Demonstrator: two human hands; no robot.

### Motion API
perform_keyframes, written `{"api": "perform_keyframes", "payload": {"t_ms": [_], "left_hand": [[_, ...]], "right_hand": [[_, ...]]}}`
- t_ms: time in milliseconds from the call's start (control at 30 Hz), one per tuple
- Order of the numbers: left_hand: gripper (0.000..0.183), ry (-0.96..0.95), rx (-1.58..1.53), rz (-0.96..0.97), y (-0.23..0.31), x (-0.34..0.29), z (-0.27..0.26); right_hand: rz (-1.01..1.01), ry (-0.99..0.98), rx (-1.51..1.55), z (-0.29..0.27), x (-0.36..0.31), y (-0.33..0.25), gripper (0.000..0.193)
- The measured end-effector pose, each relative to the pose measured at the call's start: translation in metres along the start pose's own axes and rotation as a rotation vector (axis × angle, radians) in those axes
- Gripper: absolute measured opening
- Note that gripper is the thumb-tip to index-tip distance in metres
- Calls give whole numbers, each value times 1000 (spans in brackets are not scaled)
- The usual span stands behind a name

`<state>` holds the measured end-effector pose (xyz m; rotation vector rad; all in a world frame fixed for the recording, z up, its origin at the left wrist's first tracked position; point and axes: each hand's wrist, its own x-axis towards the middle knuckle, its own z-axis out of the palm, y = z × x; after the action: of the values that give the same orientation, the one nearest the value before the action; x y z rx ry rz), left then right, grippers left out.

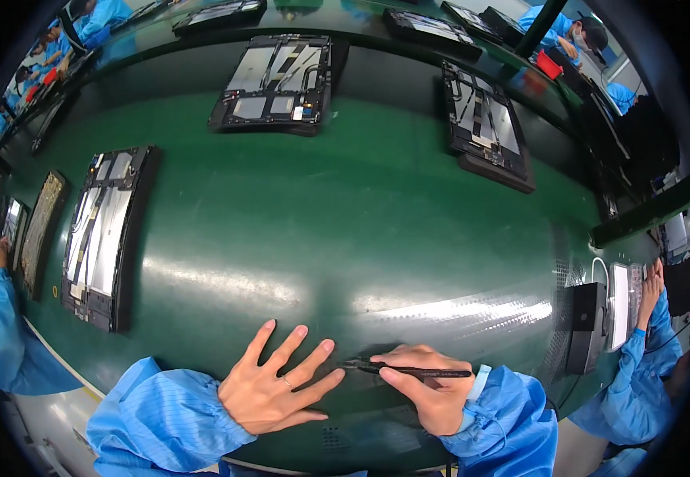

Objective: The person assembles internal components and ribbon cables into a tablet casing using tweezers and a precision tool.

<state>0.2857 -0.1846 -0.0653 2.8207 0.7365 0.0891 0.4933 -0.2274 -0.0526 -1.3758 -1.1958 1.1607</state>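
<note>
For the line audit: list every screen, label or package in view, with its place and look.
Opened tablet: belt top centre, black frame, silver insides.
Opened tablet: belt upper right, black, tilted.
Opened tablet: belt left, black frame, silver panels.
White lit panel: right edge, upright rectangle.
No packages or labels discernible.

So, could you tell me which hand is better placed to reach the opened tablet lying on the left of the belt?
Probably the left hand: it lies flat and empty on the green belt, on the same side as the opened tablet. The right hand already holds a thin black tool.
</note>
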Motion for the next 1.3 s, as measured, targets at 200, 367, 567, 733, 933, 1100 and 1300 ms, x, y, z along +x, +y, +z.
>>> {"api": "perform_keyframes", "payload": {"t_ms": [200, 367, 567, 733, 933, 1100, 1300], "left_hand": [[56, 20, -16, 17, 2, 5, 7], [57, 18, -38, 12, 10, 13, 11], [57, 24, -49, 22, 16, 21, 16], [57, 17, -37, 18, 20, 27, 18], [55, 31, -22, 34, 24, 46, 18], [49, 88, -74, 74, 26, 62, 8], [41, 335, 18, -90, 5, 139, -15]], "right_hand": [[-49, 17, -28, -7, -5, 5, 13], [37, 31, 15, -17, -8, 2, 12], [32, 82, 81, -25, -11, 11, 12], [97, 120, 139, -31, -11, 15, 10], [217, 259, 399, -51, 0, 18, 5], [73, 354, 542, -94, 15, -4, 5], [-217, 465, 416, -170, 76, -23, 7]]}}
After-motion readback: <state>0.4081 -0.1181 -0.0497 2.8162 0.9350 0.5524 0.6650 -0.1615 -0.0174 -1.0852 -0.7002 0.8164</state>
